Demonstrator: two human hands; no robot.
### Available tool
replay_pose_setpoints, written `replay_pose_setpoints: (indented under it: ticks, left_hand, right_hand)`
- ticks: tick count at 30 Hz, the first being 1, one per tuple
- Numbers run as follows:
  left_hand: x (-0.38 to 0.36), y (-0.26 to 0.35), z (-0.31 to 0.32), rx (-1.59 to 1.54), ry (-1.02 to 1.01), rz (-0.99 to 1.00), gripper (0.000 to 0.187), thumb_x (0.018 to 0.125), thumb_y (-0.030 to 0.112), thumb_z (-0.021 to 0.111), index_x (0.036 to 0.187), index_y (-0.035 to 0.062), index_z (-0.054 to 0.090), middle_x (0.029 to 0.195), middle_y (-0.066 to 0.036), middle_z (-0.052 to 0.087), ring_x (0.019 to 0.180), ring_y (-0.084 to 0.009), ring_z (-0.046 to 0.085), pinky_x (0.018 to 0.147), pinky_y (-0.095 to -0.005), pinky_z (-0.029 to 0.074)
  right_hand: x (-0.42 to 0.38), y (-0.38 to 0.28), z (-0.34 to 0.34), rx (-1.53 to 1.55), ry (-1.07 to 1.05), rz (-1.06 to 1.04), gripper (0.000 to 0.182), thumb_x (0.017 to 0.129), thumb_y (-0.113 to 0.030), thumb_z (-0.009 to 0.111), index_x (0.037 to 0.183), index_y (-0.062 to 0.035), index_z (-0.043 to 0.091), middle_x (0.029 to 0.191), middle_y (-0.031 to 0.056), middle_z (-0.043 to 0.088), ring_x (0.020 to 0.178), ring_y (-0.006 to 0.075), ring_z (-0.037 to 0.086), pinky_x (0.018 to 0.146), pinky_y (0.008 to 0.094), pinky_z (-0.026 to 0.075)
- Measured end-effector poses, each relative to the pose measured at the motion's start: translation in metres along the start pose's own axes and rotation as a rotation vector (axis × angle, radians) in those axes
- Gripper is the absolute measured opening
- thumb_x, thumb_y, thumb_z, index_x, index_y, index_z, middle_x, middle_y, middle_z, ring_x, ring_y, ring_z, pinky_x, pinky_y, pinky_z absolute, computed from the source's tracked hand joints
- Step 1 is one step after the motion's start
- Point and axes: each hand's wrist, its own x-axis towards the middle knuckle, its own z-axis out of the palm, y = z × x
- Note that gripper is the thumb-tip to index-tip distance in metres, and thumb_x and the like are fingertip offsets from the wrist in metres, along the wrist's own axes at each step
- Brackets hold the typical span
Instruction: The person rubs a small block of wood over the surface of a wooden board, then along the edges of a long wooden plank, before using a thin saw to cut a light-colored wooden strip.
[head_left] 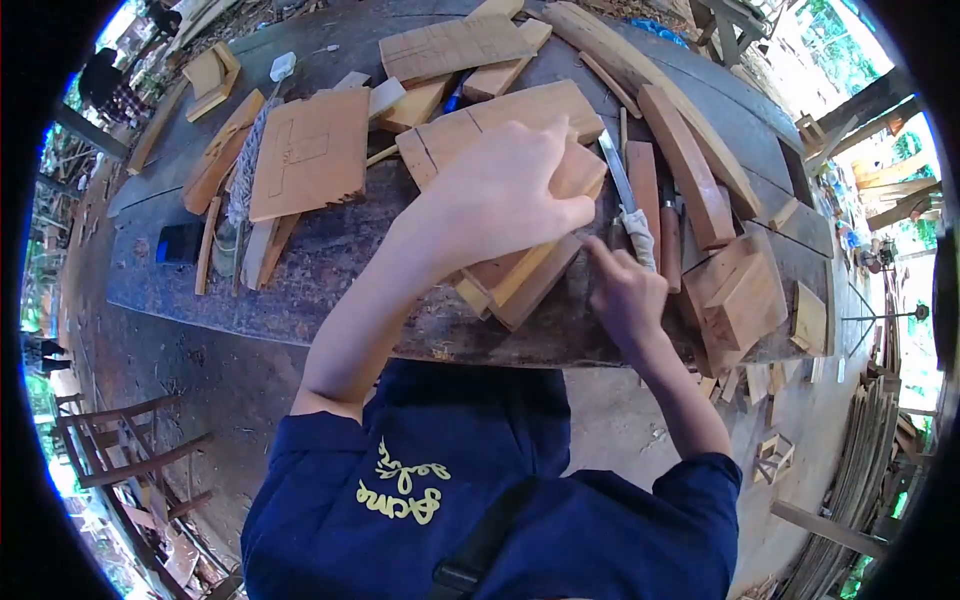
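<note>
My left hand (525, 190) reaches across a stack of wooden pieces. Its thumb and a finger lie on either side of a wooden block (578, 172), and the other fingers are hidden behind the hand. Under and beyond it is a wide board (540, 108) with dark lines drawn across. My right hand (630, 295) is just right of the stack, its index finger stretched toward the block's near end. The other fingers of that hand are curled; whatever they hold, if anything, is hidden. Beside it lies a long blade with a cloth-wrapped handle (638, 238).
A board with pencilled rectangles (310, 155) lies at left, near a black phone-like object (180, 243). Long timbers (685, 165) and a wooden block (745, 295) lie at right. The workbench's near edge (450, 352) runs before my body. A wooden chair frame (125, 440) stands lower left.
</note>
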Motion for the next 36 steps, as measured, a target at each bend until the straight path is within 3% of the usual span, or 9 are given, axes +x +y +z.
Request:
replay_pose_setpoints:
  ticks: [3,6,12,14,17,19,23,29,36]
  left_hand:
    - [0.002,-0.004,-0.010,0.019,-0.044,-0.091,0.065,0.082,0.036,0.071,0.127,-0.0089,0.056,0.100,-0.032,0.066,0.097,-0.0432,0.066,0.086,-0.0454,0.051]
    - [-0.001,-0.013,-0.007,0.013,0.068,-0.127,0.075,0.083,0.038,0.072,0.137,-0.0094,0.051,0.111,-0.033,0.066,0.106,-0.0405,0.066,0.093,-0.0416,0.049]
    - [-0.004,-0.035,-0.004,-0.031,0.121,-0.082,0.073,0.083,0.039,0.073,0.133,-0.0108,0.054,0.120,-0.031,0.065,0.112,-0.0354,0.065,0.098,-0.0374,0.047]
    - [-0.003,-0.032,-0.006,-0.066,0.099,-0.120,0.074,0.083,0.038,0.073,0.134,-0.0113,0.053,0.119,-0.030,0.066,0.110,-0.0336,0.066,0.098,-0.0367,0.047]
    - [-0.005,-0.045,0.003,-0.134,0.140,-0.126,0.074,0.082,0.039,0.073,0.130,-0.0146,0.054,0.117,-0.028,0.067,0.105,-0.0342,0.067,0.095,-0.0375,0.049]
    - [-0.010,-0.060,0.008,-0.159,0.199,-0.091,0.074,0.081,0.040,0.072,0.125,-0.0175,0.056,0.115,-0.028,0.068,0.101,-0.0366,0.069,0.091,-0.0389,0.052]
    - [-0.034,-0.082,0.040,-0.728,0.243,-0.321,0.064,0.086,0.029,0.073,0.130,-0.0135,0.055,0.113,-0.016,0.068,0.102,-0.0177,0.065,0.088,-0.0303,0.052]
    - [-0.072,-0.095,0.100,-1.166,0.506,-0.417,0.050,0.093,0.021,0.069,0.135,-0.0016,0.054,0.119,-0.009,0.064,0.107,-0.0156,0.062,0.095,-0.0291,0.050]
    - [-0.091,-0.095,0.107,-1.311,0.624,-0.381,0.058,0.093,0.018,0.064,0.145,-0.0001,0.045,0.140,-0.011,0.054,0.128,-0.0203,0.052,0.109,-0.0333,0.041]
  right_hand:
    - [0.015,-0.005,-0.024,0.148,0.177,0.100,0.053,0.076,-0.005,0.064,0.127,-0.0183,0.065,0.077,0.0082,0.059,0.059,0.0292,0.064,0.052,0.0409,0.050]
    - [0.012,-0.030,-0.024,0.127,-0.017,0.022,0.045,0.083,-0.001,0.062,0.126,-0.0151,0.068,0.070,0.0092,0.057,0.056,0.0285,0.062,0.051,0.0387,0.050]
    - [-0.012,-0.055,-0.015,0.241,-0.002,-0.243,0.054,0.072,0.000,0.062,0.124,-0.0112,0.070,0.063,0.0061,0.049,0.051,0.0232,0.057,0.046,0.0368,0.048]
    - [0.003,-0.025,-0.004,0.210,0.114,-0.143,0.058,0.075,-0.004,0.062,0.131,-0.0173,0.066,0.063,0.0072,0.052,0.052,0.0219,0.060,0.047,0.0355,0.048]
    - [0.025,-0.004,-0.012,0.132,0.141,0.069,0.048,0.082,-0.004,0.063,0.129,-0.0141,0.067,0.071,0.0118,0.064,0.055,0.0259,0.062,0.053,0.0346,0.051]
    - [0.032,-0.005,-0.013,0.341,0.410,0.169,0.035,0.091,-0.003,0.062,0.126,-0.0056,0.067,0.089,0.0155,0.073,0.067,0.0234,0.070,0.062,0.0315,0.053]
    - [0.021,-0.068,-0.040,0.825,0.325,0.511,0.033,0.097,0.000,0.055,0.128,0.0065,0.062,0.112,0.0164,0.073,0.092,0.0135,0.067,0.079,0.0280,0.052]
    - [0.007,-0.132,-0.013,0.805,0.204,0.445,0.038,0.093,0.003,0.057,0.131,0.0037,0.058,0.104,0.0266,0.069,0.094,0.0406,0.069,0.079,0.0416,0.055]
    - [0.013,-0.143,0.015,0.643,0.116,0.353,0.042,0.087,0.001,0.059,0.130,0.0010,0.060,0.088,0.0221,0.066,0.077,0.0397,0.067,0.068,0.0469,0.053]
